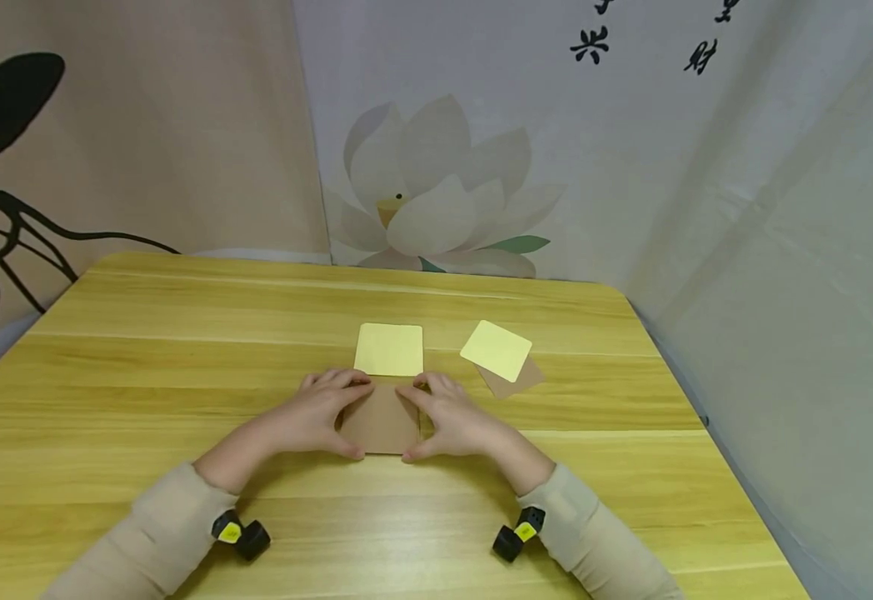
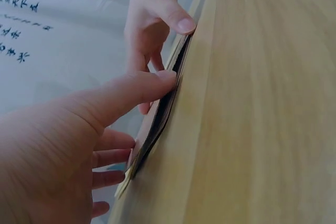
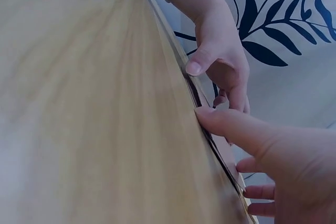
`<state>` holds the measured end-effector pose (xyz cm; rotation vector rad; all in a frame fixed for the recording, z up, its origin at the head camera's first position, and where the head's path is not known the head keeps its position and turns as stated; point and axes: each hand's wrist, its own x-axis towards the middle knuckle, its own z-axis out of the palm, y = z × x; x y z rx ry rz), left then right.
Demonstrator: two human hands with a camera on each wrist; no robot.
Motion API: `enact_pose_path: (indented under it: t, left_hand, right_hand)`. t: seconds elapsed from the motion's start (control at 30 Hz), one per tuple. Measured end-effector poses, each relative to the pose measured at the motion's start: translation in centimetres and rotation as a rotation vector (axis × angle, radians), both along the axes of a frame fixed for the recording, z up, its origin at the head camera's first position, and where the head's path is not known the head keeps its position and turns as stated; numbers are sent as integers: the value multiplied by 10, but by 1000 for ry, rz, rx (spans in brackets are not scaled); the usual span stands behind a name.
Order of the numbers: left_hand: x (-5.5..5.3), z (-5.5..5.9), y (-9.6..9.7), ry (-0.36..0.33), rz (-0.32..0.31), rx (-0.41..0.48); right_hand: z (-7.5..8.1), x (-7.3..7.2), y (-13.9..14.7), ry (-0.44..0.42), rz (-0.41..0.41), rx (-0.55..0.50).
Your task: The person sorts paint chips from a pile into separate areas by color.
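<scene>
In the head view a brown square card (image 1: 381, 423) lies near the middle of the table, between both hands. My left hand (image 1: 318, 417) grips it from the left side, thumb at the near edge and fingers toward the far corner. On the opposite side my right hand (image 1: 451, 418) holds it the same way. Seen edge-on in the left wrist view, thin layers (image 2: 157, 121) stand slightly apart with a dark gap between them. The left thumb (image 2: 157, 80) touches their near edge. How many layers there are, I cannot tell.
Just beyond the brown card lies a pale yellow card (image 1: 389, 350) with rounded corners. To its right, another yellow card (image 1: 496, 349) partly covers a brown piece (image 1: 517, 381). The wooden table (image 1: 376, 533) ends at a printed curtain (image 1: 631, 183).
</scene>
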<state>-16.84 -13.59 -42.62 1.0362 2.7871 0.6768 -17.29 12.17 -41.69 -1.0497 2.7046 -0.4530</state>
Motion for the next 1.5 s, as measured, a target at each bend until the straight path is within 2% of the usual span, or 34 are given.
enact_pose_path:
  t: [0.47, 0.67, 0.93, 1.23, 1.5]
  left_hand:
    - [-1, -4, 0, -18, -21, 4]
    - [-3, 1, 0, -20, -14, 32]
    - [-5, 8, 4, -10, -13, 75]
    - [-15, 10, 15, 46, -21, 84]
    - [-29, 12, 30, 69, -32, 89]
  right_hand:
    - [-7, -4, 5, -29, 20, -12]
    - [-8, -4, 7, -16, 7, -13]
    - [-3, -3, 14, 46, -38, -33]
    - [1, 0, 30, 78, -94, -71]
    - [2, -4, 48, 151, -178, -44]
